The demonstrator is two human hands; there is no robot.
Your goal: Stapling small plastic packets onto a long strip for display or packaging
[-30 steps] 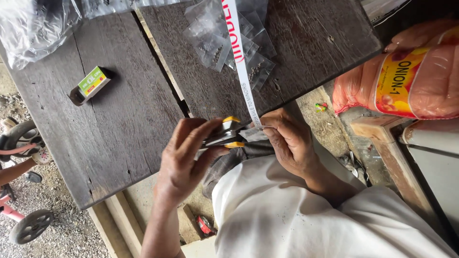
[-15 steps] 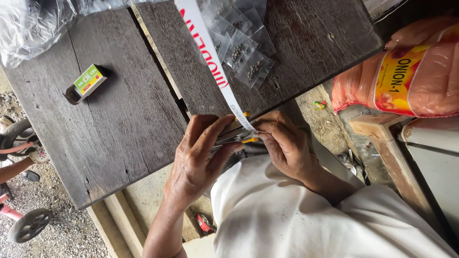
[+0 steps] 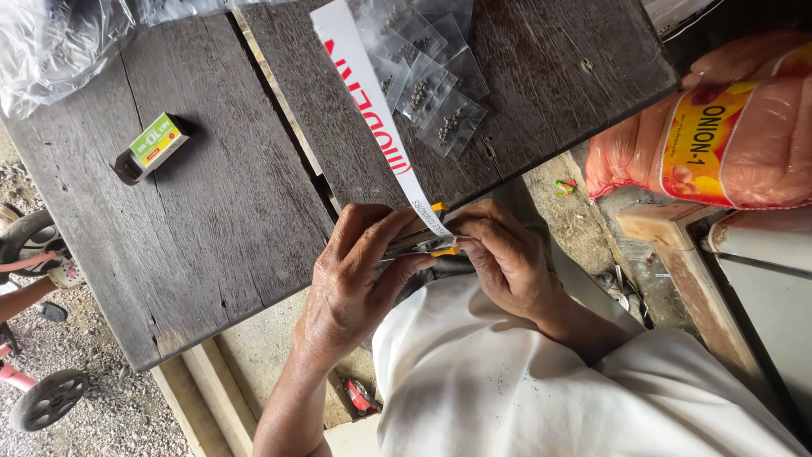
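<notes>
Both hands worked at the near edge of the weathered wooden desk (image 3: 220,228), just off the boards and over the lap of a white garment (image 3: 507,381). The left hand (image 3: 355,288) had its fingers (image 3: 376,237) curled and clamped around a small yellow-handled tool (image 3: 427,245), most of it buried in the grip, so its exact kind could not be made out. The right hand (image 3: 507,258) met it from the other side, its fingers (image 3: 474,222) pinched together on the end of a long white paper strip with red lettering (image 3: 364,101), which ran up and away from the fingers across the desk and was cut off by the top of the view. Just beyond the fingers, past the strip, lay a loose heap of small clear zip bags holding dark seeds (image 3: 431,76), partly overlapping the strip. Far to the left of the left hand, with bare board between, sat a small green and white box (image 3: 152,145). A crumpled clear plastic sheet (image 3: 51,42) spilled over the far left corner, only partly seen. To the right of the right hand, off the desk's edge, lay an orange mesh onion sack (image 3: 719,127), cut off by the frame. Below the desk's left edge, gravel ground (image 3: 127,415) and a small wheel (image 3: 46,398) showed.
</notes>
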